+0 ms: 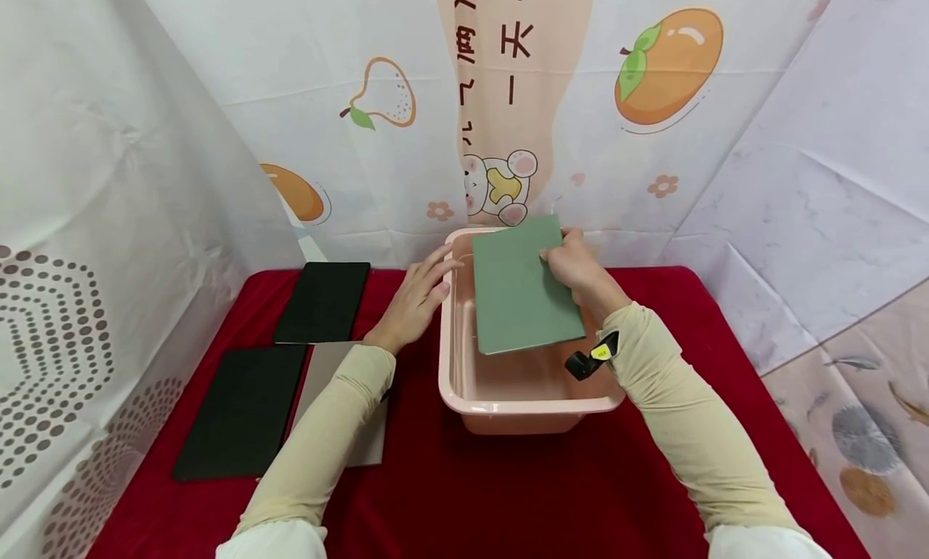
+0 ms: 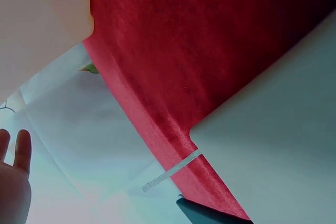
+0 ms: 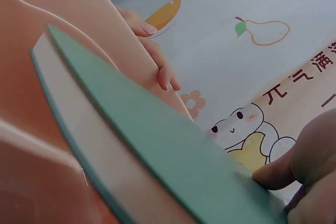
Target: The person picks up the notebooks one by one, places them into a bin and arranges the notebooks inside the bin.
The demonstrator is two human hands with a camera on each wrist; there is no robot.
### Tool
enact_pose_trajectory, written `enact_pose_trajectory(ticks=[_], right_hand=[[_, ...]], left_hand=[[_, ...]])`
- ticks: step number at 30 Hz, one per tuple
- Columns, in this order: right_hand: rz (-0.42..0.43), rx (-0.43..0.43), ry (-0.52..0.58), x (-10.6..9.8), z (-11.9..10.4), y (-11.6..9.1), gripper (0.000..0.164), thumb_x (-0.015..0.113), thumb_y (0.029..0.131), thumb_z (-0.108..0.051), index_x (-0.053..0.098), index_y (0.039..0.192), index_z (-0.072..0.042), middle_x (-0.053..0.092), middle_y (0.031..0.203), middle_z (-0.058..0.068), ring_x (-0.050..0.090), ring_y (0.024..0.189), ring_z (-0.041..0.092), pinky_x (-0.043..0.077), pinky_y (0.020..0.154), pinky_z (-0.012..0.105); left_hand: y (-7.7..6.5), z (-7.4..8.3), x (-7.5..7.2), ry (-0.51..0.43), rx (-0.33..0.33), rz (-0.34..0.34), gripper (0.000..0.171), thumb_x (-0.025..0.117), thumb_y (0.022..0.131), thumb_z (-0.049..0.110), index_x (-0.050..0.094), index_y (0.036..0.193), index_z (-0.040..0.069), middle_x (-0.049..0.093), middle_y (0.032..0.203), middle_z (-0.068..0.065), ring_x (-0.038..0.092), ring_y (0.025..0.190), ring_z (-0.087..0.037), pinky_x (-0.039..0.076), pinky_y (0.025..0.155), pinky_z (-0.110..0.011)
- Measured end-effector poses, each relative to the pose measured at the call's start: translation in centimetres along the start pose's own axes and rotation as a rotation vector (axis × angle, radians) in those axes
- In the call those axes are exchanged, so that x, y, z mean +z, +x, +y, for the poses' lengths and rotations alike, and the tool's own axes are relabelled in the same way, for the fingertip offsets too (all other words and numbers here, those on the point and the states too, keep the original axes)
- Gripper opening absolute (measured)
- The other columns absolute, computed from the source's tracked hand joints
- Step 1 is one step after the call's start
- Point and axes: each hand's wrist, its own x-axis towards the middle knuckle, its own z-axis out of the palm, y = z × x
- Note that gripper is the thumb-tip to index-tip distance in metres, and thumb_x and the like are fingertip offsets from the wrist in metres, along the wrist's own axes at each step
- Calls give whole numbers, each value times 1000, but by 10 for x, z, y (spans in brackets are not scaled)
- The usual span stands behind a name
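Note:
A green hardcover notebook [image 1: 526,289] is held tilted over the pink plastic tub [image 1: 533,406]. My right hand [image 1: 578,270] grips its far right edge, with the thumb on the cover. In the right wrist view, the notebook's [image 3: 152,129] pale page edges show between its covers. My left hand [image 1: 414,301] is at the tub's left rim, fingers spread and fairly straight. Its fingers [image 3: 157,56] touch the rim in the right wrist view. Just two of its fingertips [image 2: 22,148] stand out in the left wrist view.
Left of the tub lie two black notebooks, one at the back [image 1: 324,302] and one nearer [image 1: 242,414]. A grey notebook [image 1: 370,438] lies partly under my left forearm. Red cloth [image 1: 537,494] covers the table, and a printed curtain [image 1: 327,139] hangs behind.

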Motion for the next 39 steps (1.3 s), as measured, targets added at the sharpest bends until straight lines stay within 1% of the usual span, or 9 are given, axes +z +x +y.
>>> enact_pose_trajectory(ticks=[10,13,15,17,19,22,28,32,39], right_hand=[[10,-30,-69,8,1,8,54,42,101,-7,22,150,2,37,148,26,44,127,36,41,111,58],[11,-74,-97,12,1,11,30,42,96,-1,43,126,3,49,118,18,48,104,29,49,94,47],[15,-105,-99,15,1,12,11,42,92,2,47,101,-1,46,93,10,46,87,24,48,80,40],[27,-131,-90,18,1,13,13,41,89,5,41,83,-6,36,76,4,41,73,21,43,68,34],[40,-144,-77,20,1,12,22,41,87,7,36,75,-11,30,68,1,37,65,18,40,62,30],[4,-158,-75,22,0,11,24,38,87,7,35,73,-12,32,69,1,37,63,17,39,60,28],[-84,-127,-54,24,0,12,22,32,96,-1,36,77,-12,36,83,5,41,72,19,41,68,29],[-83,-121,-66,27,4,15,22,31,101,-5,36,81,-11,35,88,5,42,78,20,41,71,28],[-50,-87,-160,30,11,20,18,31,102,-8,35,85,-12,35,87,6,42,79,23,40,72,29]], left_hand=[[1,0,1,-8,0,-1,46,33,109,45,51,147,27,25,169,13,41,133,-25,36,111,-49],[0,-1,1,-7,1,3,46,33,109,45,52,147,28,25,169,12,41,134,-26,36,111,-50],[0,0,1,-14,1,6,45,34,109,44,52,147,27,26,169,11,41,134,-26,36,112,-50],[0,-1,1,-16,2,7,45,34,109,43,52,147,26,26,169,10,41,135,-27,35,113,-51],[1,-1,2,-16,1,6,45,35,109,43,52,147,27,26,169,10,41,135,-27,35,113,-51],[1,-1,2,-1,0,3,45,34,109,43,51,147,28,26,169,10,40,137,-26,35,114,-51],[2,-2,2,6,6,9,47,33,108,45,52,147,27,27,168,10,41,136,-25,35,113,-50],[2,-3,2,15,8,14,48,32,108,49,53,146,29,28,168,11,42,133,-24,36,112,-47],[3,-2,-3,52,13,20,46,37,107,49,56,145,32,34,166,8,43,131,-24,38,110,-49]])
